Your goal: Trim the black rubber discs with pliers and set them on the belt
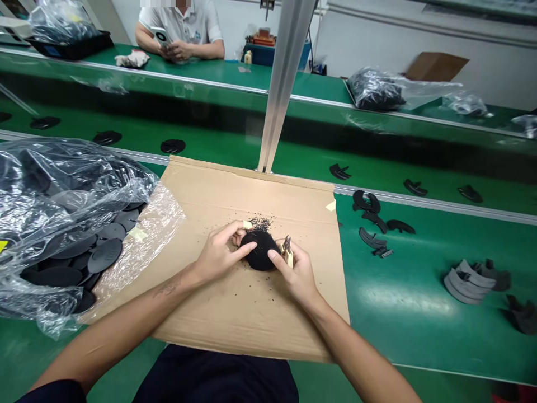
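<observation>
A round black plastic disc (260,256) is held between both hands above the brown cardboard sheet (201,196). My left hand (218,251) is closed on its left edge, with the thumb on the face and a pale yellow wrap on one fingertip. At the other edge, the thumb of my right hand (300,273) presses on the disc. That hand also grips small cutting nippers (288,251), their metal jaws pointing up and away from me. Their handles are largely hidden by the fingers. Small black scraps (260,223) lie scattered on the cardboard just behind the disc.
To the left, a clear plastic bag (75,184) spills several black discs (104,254) onto the cardboard. Curved black parts (372,238) and a grey stack (467,282) lie right. A metal post (282,84) rises behind the cardboard. Across the bench sits a person (184,33) holding a phone.
</observation>
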A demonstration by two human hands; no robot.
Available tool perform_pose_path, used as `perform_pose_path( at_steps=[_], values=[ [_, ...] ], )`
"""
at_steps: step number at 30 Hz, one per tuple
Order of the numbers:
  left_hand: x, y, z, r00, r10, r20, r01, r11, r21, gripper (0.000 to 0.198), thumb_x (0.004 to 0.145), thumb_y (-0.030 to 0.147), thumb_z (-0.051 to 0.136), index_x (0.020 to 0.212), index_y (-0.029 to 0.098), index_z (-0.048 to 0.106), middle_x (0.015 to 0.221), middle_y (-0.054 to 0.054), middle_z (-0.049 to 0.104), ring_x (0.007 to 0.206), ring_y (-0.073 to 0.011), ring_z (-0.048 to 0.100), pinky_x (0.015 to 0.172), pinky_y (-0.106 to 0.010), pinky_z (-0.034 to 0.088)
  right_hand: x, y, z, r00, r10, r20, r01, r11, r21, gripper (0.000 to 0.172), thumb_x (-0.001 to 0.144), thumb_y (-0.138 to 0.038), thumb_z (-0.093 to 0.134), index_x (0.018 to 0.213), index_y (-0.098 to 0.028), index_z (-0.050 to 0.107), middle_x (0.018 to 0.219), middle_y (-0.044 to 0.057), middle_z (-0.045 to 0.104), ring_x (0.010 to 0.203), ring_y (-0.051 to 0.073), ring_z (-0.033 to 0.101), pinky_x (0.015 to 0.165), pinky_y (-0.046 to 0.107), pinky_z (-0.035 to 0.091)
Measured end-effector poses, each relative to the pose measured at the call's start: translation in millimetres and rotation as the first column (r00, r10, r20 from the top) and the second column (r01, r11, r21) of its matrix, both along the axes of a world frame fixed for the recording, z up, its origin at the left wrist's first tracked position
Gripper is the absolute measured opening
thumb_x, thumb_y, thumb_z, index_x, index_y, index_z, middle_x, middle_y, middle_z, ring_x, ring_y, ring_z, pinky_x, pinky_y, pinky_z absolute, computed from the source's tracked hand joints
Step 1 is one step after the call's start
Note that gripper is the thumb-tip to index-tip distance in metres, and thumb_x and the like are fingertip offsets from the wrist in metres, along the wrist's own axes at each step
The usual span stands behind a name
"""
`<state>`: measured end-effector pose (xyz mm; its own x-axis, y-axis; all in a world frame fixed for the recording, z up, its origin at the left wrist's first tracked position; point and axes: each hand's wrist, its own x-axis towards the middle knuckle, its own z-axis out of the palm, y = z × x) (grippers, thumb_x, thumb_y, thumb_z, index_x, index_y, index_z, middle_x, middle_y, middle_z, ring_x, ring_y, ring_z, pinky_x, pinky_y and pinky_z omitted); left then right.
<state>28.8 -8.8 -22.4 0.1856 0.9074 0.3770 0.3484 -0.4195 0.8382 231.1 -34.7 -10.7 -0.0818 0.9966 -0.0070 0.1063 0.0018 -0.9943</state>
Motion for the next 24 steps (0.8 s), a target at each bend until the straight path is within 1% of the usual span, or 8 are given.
perform_pose_path(
  at_steps=[3, 6, 10, 12, 15, 19, 22, 24],
  values=[
    [0, 0, -0.8, 0.999, -0.030, -0.017, 0.030, 0.999, -0.019, 0.022, 0.094, 0.032, 0.068, 0.110, 0.017, 0.071, 0.093, -0.005, 0.070, 0.081, -0.0160, 0.066, 0.074, -0.026, 0.056, 1, -1, -1.2, 1.000, 0.006, 0.010, -0.006, 1.000, 0.020, 0.034, 0.087, -0.053, 0.071, 0.089, -0.020, 0.063, 0.081, 0.001, 0.060, 0.074, 0.016, 0.054, 0.072, 0.029, 0.049],
    [2, 0, -3.0, 0.986, -0.149, 0.075, 0.159, 0.977, -0.146, 0.026, 0.098, 0.031, 0.062, 0.118, 0.017, 0.070, 0.113, -0.010, 0.074, 0.100, -0.0198, 0.071, 0.087, -0.030, 0.060, 1, -1, -1.3, 0.999, 0.026, 0.021, -0.027, 0.999, 0.040, 0.035, 0.088, -0.054, 0.070, 0.091, -0.020, 0.065, 0.084, 0.002, 0.063, 0.076, 0.017, 0.057, 0.073, 0.029, 0.050],
    [4, 0, -6.1, 0.948, -0.223, 0.227, 0.275, 0.933, -0.231, 0.026, 0.101, 0.030, 0.058, 0.118, 0.014, 0.070, 0.112, -0.010, 0.077, 0.099, -0.0192, 0.074, 0.085, -0.028, 0.063, 1, -1, -0.6, 0.997, 0.037, 0.075, -0.044, 0.994, 0.096, 0.034, 0.091, -0.054, 0.067, 0.087, -0.020, 0.064, 0.079, 0.001, 0.062, 0.073, 0.017, 0.057, 0.068, 0.028, 0.049],
    [3, 0, -5.6, 0.954, -0.221, 0.203, 0.257, 0.951, -0.172, 0.024, 0.101, 0.028, 0.059, 0.117, 0.014, 0.071, 0.111, -0.010, 0.078, 0.098, -0.0191, 0.076, 0.086, -0.028, 0.063, 2, -1, 0.3, 0.992, 0.052, 0.117, -0.069, 0.986, 0.151, 0.031, 0.094, -0.050, 0.065, 0.086, -0.020, 0.064, 0.078, 0.001, 0.063, 0.073, 0.017, 0.058, 0.068, 0.028, 0.049],
    [-1, 0, -2.8, 0.980, -0.190, 0.052, 0.189, 0.982, 0.025, 0.022, 0.100, 0.024, 0.060, 0.118, 0.015, 0.071, 0.110, -0.010, 0.078, 0.100, -0.0197, 0.076, 0.089, -0.030, 0.064, 5, 0, 2.2, 0.977, 0.042, 0.211, -0.098, 0.959, 0.266, 0.022, 0.096, -0.042, 0.066, 0.093, -0.021, 0.066, 0.087, 0.004, 0.069, 0.081, 0.019, 0.064, 0.075, 0.031, 0.052],
    [-3, -1, -0.2, 0.977, -0.167, -0.134, 0.201, 0.929, 0.310, 0.022, 0.100, 0.017, 0.059, 0.120, 0.015, 0.069, 0.110, -0.010, 0.077, 0.101, -0.0187, 0.075, 0.089, -0.032, 0.065, 10, 1, 2.4, 0.935, -0.034, 0.354, -0.135, 0.886, 0.443, 0.014, 0.095, -0.029, 0.068, 0.108, -0.023, 0.067, 0.098, 0.007, 0.074, 0.088, 0.022, 0.068, 0.079, 0.035, 0.054],
    [-2, -3, -0.9, 0.955, -0.211, -0.207, 0.276, 0.889, 0.366, 0.025, 0.101, 0.012, 0.056, 0.123, 0.014, 0.067, 0.112, -0.010, 0.076, 0.104, -0.0179, 0.074, 0.091, -0.032, 0.065, 12, 1, 0.7, 0.902, -0.017, 0.430, -0.213, 0.851, 0.480, 0.011, 0.095, -0.018, 0.064, 0.104, -0.023, 0.067, 0.093, 0.006, 0.073, 0.085, 0.021, 0.068, 0.076, 0.036, 0.054],
    [-1, -4, -2.1, 0.957, -0.214, -0.195, 0.273, 0.892, 0.361, 0.029, 0.100, 0.012, 0.058, 0.128, 0.014, 0.065, 0.113, -0.011, 0.076, 0.104, -0.0184, 0.075, 0.092, -0.032, 0.065, 12, 1, -0.2, 0.895, 0.001, 0.446, -0.239, 0.845, 0.478, 0.012, 0.094, -0.012, 0.061, 0.099, -0.022, 0.066, 0.090, 0.006, 0.072, 0.083, 0.021, 0.067, 0.073, 0.035, 0.054]
  ],
)
